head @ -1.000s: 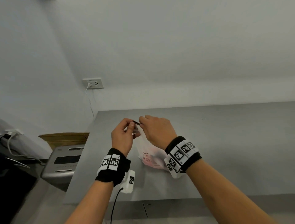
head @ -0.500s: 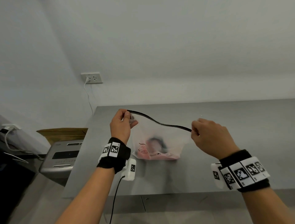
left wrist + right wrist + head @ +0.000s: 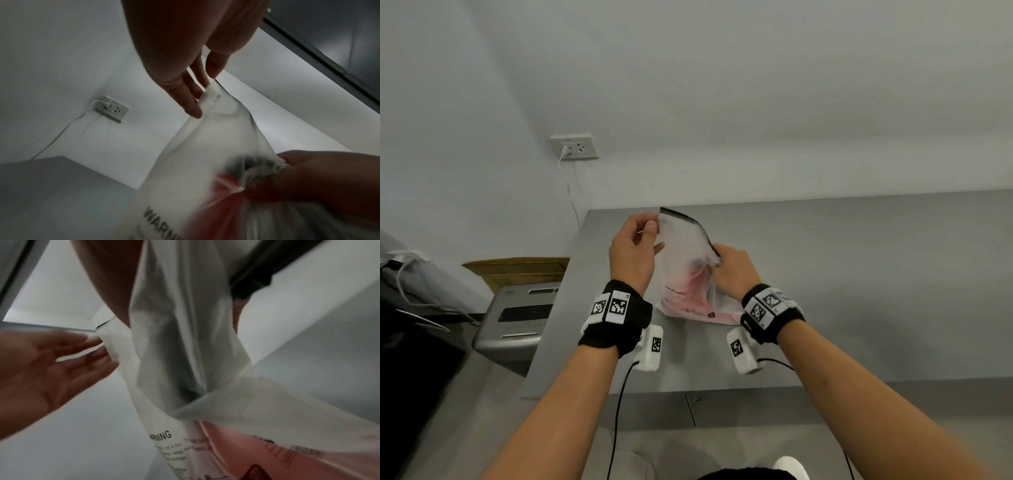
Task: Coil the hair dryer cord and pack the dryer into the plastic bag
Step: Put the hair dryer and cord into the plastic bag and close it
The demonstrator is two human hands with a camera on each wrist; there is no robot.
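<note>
A translucent plastic bag with a black zip strip along its top hangs upright over the grey table, its bottom resting on it. "WARNING" print and a pink shape show in its lower part. I cannot tell whether that shape is the hair dryer. My left hand pinches the bag's top left corner between thumb and fingers. My right hand grips the bunched right side of the bag top. In the right wrist view the bag fills the middle, with the left hand at its edge.
A wall socket with a white plug and cable sits at the back left. Beside the table's left edge stand a grey machine and a cardboard box. Bare table top spreads to the right of the bag.
My right hand slid right along the zip strip, stretching the bag top wide, then came back toward the left hand with the top bunched in it. The left hand has kept its corner.
</note>
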